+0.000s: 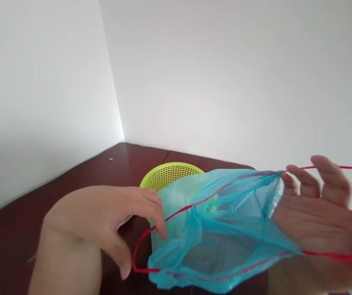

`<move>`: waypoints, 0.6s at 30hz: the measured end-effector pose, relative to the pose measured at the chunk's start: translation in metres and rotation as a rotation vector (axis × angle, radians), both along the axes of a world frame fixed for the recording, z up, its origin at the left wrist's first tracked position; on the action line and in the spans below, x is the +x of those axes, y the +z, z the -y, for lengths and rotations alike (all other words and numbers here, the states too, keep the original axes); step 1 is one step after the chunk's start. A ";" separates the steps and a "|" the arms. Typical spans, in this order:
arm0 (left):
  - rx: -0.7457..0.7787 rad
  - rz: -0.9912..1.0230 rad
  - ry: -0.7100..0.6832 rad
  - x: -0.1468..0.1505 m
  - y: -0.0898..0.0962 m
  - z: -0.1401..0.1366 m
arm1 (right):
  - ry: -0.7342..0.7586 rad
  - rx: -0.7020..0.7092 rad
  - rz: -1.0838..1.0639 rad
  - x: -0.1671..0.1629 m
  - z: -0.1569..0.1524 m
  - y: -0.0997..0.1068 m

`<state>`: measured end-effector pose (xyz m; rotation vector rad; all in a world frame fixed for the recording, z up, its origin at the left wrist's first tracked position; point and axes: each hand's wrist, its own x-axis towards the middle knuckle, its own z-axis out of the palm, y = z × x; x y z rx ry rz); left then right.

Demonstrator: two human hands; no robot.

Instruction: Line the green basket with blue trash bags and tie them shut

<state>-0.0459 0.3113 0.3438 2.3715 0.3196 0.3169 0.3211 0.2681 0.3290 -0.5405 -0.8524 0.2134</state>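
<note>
A thin blue plastic drawstring bag [231,229] is spread between my hands, its mouth gaping towards me. Red drawstring [142,241] runs along its rim and comes out in a loop at each side. My left hand [102,221] is at the left loop, thumb and curved fingers apart, fingertips against the string and the bag's side. On the right, my right hand [326,217] is palm up with fingers spread. The right loop passes behind those fingers and across the lower palm. Whether either loop hooks round a finger is partly hidden.
Behind the bag stands a yellow-green perforated plastic basket [172,170], partly covered by it. Both are over a dark red-brown table [102,176]. White walls [209,82] meet in a corner behind. A tiny white scrap [110,159] lies near the left wall.
</note>
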 end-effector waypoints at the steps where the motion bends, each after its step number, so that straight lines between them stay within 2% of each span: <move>1: 0.024 -0.019 0.036 0.001 -0.005 0.000 | 0.013 0.024 -0.050 0.000 0.001 0.002; 4: 0.133 0.001 0.159 0.001 -0.014 0.000 | 0.064 0.075 -0.117 -0.003 0.000 0.006; 8: 0.278 0.163 0.325 0.001 -0.004 -0.002 | 0.122 0.121 -0.136 -0.003 -0.004 0.006; 11: 0.376 0.310 0.539 0.005 0.006 -0.001 | 0.140 0.146 -0.153 -0.001 -0.007 0.003; 13: 0.427 0.511 0.727 0.011 0.006 0.000 | 0.119 0.152 -0.185 0.000 -0.009 0.001; 16: 0.313 0.930 0.937 0.018 0.000 -0.005 | 0.050 0.156 -0.208 0.002 -0.013 -0.001; 18: 0.179 1.106 0.919 0.019 -0.004 -0.010 | 0.015 0.159 -0.201 0.001 -0.016 -0.003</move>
